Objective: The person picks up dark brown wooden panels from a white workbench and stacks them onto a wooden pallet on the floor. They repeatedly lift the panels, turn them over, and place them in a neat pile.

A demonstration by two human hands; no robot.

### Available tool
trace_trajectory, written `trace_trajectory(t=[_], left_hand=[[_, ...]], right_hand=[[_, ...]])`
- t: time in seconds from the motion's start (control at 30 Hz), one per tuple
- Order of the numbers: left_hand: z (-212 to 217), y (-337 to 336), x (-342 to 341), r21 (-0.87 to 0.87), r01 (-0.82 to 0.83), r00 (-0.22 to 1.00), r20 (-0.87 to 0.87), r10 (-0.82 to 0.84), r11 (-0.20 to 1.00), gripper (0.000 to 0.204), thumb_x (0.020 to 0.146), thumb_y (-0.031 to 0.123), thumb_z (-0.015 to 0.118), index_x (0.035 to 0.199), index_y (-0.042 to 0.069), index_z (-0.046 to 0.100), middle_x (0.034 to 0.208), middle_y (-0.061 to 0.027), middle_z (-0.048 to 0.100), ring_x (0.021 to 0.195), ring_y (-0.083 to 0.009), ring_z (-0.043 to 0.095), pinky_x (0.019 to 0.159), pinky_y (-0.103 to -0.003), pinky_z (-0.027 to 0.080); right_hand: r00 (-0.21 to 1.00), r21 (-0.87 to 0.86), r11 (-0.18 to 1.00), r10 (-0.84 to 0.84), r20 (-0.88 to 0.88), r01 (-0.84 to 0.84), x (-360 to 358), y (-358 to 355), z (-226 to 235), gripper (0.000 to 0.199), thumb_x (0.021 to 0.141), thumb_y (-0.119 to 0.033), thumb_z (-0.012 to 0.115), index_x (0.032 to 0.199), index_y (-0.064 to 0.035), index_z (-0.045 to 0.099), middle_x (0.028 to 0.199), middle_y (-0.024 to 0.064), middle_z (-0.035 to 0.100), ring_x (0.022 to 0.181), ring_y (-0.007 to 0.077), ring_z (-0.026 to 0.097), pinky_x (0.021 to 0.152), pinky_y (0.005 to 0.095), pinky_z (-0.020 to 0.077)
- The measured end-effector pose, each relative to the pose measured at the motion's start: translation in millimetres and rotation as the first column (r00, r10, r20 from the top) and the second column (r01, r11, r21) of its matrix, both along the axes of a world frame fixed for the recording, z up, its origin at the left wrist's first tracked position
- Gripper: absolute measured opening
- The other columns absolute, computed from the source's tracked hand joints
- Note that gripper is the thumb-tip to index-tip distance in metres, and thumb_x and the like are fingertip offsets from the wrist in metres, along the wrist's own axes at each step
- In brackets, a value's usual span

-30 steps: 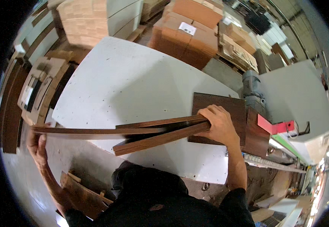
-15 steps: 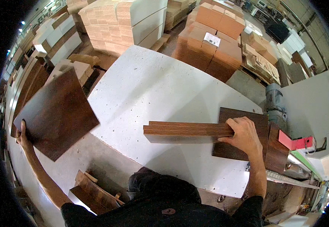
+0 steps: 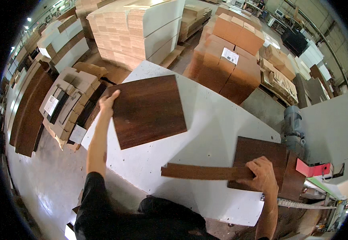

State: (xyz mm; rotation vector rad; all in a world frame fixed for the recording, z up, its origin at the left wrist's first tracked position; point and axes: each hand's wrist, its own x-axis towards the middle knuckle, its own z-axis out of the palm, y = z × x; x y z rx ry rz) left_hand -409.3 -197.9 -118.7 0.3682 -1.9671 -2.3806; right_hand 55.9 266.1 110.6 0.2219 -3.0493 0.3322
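Dark-brown panel, left: left hand grips the left edge of a square wood-grain panel, held flat above the white worktable.
Right hand: right hand presses palm-down, fingers closed over the end of a narrow brown strip.
Strip position: lies on the table, its right end overlapping a second dark panel at the table's right edge.
Surroundings: stacked cardboard boxes stand behind the table.

A white table fills the middle. Beyond it stand stacked brown boxes and a pale board stack. A grey motor and red part sit right.
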Motion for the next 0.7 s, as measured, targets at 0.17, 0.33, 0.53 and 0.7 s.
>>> trace_trajectory(t=[0.17,0.33,0.53,0.7], left_hand=[[-2.9,50.1,-77.5,-0.718,0.017,0.994,-0.065,-0.091,0.696,0.069,0.067,0.034,0.092,0.115,-0.008,0.066,0.112,-0.0160,0.070,0.098,-0.0266,0.066,0.084,-0.038,0.053],[117.3,141.5,57.2,-0.409,0.693,0.524,-0.280,-0.805,0.593,0.077,0.082,0.045,0.078,0.139,0.001,0.052,0.142,-0.0213,0.052,0.135,-0.0321,0.047,0.111,-0.046,0.037],[86.5,85.6,222.3,-0.095,0.948,0.268,-0.271,-0.925,0.302,0.123,0.041,0.045,0.098,0.146,0.007,0.046,0.150,-0.0180,0.044,0.142,-0.0399,0.035,0.119,-0.053,0.027],[66.9,152.7,287.5,-0.335,0.708,0.525,-0.340,-0.781,0.622,0.105,0.048,0.027,0.095,0.138,-0.001,0.047,0.140,-0.0189,0.052,0.129,-0.0290,0.052,0.109,-0.047,0.042]], right_hand=[[0.996,-0.051,0.999,0.004,-0.093,-0.008,-8.1,-4.1,4.5,0.050,0.045,-0.019,0.088,0.086,-0.0048,0.063,0.075,0.0106,0.061,0.072,0.0315,0.059,0.067,0.0418,0.0478],[0.997,-0.097,0.994,-0.055,-0.056,0.049,3.3,12.4,-7.4,0.048,0.062,-0.038,0.086,0.090,-0.0092,0.060,0.077,0.0083,0.059,0.077,0.0300,0.062,0.075,0.0403,0.0507],[0.976,-0.081,0.991,-0.120,-0.180,0.107,13.0,10.7,-17.3,0.048,0.060,-0.037,0.088,0.082,-0.0079,0.057,0.070,0.0066,0.059,0.071,0.0282,0.063,0.072,0.0389,0.0501],[0.998,-0.122,0.992,-0.020,-0.053,0.013,8.7,16.7,-3.8,0.045,0.067,-0.037,0.086,0.088,-0.0063,0.060,0.081,0.0095,0.065,0.081,0.0316,0.065,0.080,0.0404,0.0509]])
